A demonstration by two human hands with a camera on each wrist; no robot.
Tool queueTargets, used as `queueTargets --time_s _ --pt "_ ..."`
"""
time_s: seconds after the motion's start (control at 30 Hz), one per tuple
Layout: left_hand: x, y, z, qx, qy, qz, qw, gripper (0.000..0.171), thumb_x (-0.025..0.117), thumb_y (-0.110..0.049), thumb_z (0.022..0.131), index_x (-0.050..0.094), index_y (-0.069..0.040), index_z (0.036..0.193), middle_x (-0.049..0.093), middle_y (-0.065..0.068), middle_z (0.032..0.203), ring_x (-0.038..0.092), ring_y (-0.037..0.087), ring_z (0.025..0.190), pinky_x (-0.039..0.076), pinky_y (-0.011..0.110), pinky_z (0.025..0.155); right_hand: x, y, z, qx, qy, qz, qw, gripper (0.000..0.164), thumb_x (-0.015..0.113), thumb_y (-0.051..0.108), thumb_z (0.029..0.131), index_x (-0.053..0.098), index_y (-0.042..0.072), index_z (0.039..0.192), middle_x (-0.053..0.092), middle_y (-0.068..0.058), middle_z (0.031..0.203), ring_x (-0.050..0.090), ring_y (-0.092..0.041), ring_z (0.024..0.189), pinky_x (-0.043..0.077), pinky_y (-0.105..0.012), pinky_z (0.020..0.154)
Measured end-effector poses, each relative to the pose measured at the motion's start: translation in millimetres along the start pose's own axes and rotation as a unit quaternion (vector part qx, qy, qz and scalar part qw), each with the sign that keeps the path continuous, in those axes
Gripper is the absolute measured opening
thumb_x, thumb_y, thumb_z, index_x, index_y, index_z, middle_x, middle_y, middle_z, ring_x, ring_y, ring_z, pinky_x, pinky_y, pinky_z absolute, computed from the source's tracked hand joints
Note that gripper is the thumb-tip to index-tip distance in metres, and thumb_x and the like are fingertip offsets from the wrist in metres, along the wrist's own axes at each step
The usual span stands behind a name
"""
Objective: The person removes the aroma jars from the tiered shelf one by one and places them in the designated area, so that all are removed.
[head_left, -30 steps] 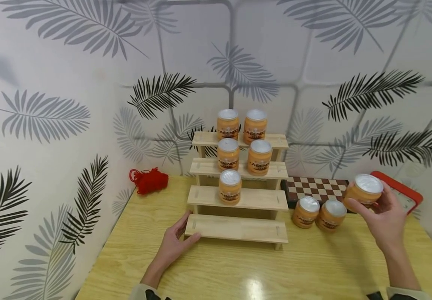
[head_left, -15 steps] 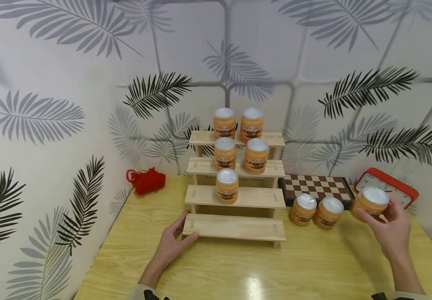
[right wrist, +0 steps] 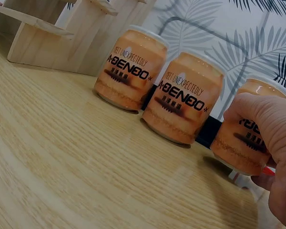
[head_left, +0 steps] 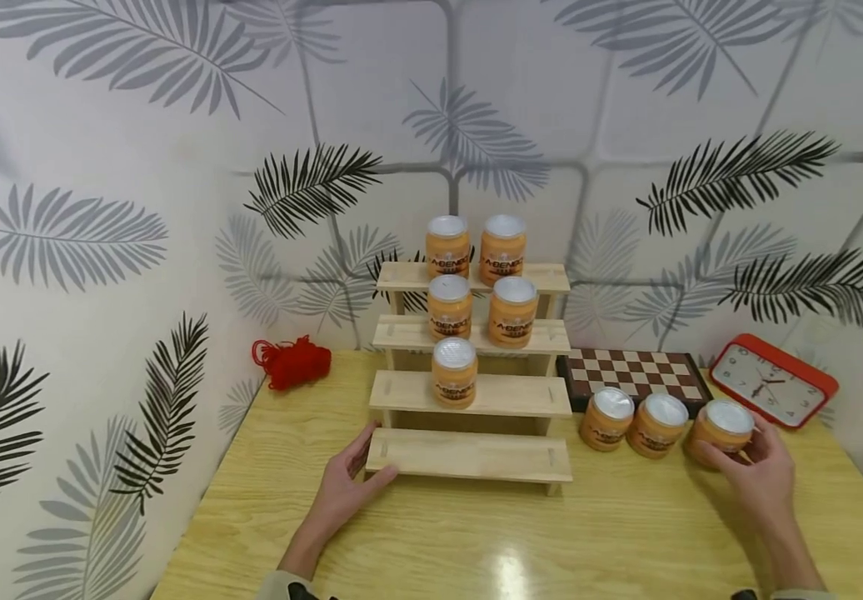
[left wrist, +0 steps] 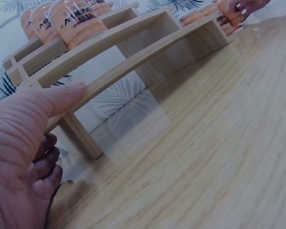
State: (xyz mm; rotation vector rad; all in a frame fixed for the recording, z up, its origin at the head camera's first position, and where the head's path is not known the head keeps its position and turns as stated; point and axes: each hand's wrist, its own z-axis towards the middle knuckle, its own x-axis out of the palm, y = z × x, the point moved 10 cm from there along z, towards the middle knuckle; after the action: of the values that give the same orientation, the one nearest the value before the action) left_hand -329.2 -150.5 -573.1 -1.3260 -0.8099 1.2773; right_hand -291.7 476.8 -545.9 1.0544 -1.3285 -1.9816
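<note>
My right hand (head_left: 765,471) grips an orange can (head_left: 720,429) with a silver top, thumb across its near side in the right wrist view. The can stands upright at table level; whether its base fully touches the table I cannot tell. Two matching cans, one (head_left: 656,427) beside it and another (head_left: 607,419) further left, form a row with it. My left hand (head_left: 345,487) holds the left end of the lowest board of a stepped wooden shelf (head_left: 469,455), thumb on the board's edge, other fingers curled by the end. Several orange cans (head_left: 455,375) occupy the upper three steps.
Behind the row of cans lies a checkered board (head_left: 630,373). A red-framed clock (head_left: 772,382) leans at the back right, close to my right hand. Red yarn (head_left: 292,362) lies at the back left of the wooden table (head_left: 431,542). A patterned wall rises behind.
My right hand has lowered the orange can from the air to table level, at the right end of the row. My left hand has kept its place on the shelf.
</note>
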Motion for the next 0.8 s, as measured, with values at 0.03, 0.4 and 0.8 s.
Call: queueTargets --time_s 0.03,0.4,0.8 --pt "-0.2 0.2 0.3 0.001 -0.001 0.001 1.0000 0.084 0.077 -0.024 0.097 0.030 -0.010 0.165 0.034 0.006 0.168 0.032 0.023 0.154 0.030 0.048 0.123 2.0 -2.5 0.5 0.007 0.007 -0.005 1.000 0.078 0.087 0.005 0.086 0.049 0.015 0.154 0.057 0.024 0.117 0.054 0.009 0.104 0.047 -0.002 0.083" --pt "-3.3 2.4 2.3 -0.005 -0.008 0.001 1.0000 0.085 0.080 -0.024 0.095 0.033 -0.011 0.165 0.036 0.003 0.167 0.035 0.020 0.153 0.034 0.035 0.122 10.5 -10.5 2.0 0.037 0.013 0.022 0.999 0.081 0.087 0.005 0.086 0.048 0.020 0.155 0.057 0.019 0.124 0.055 0.008 0.105 0.048 -0.003 0.082" --pt "-3.5 0.3 1.3 -0.009 -0.006 -0.005 0.9999 0.084 0.079 -0.025 0.096 0.032 -0.011 0.165 0.036 0.003 0.167 0.034 0.019 0.153 0.031 0.045 0.123 14.7 -7.4 0.5 -0.004 -0.009 0.047 0.999 0.074 0.085 -0.006 0.082 0.055 0.016 0.146 0.061 0.024 0.111 0.061 0.010 0.093 0.049 -0.004 0.076"
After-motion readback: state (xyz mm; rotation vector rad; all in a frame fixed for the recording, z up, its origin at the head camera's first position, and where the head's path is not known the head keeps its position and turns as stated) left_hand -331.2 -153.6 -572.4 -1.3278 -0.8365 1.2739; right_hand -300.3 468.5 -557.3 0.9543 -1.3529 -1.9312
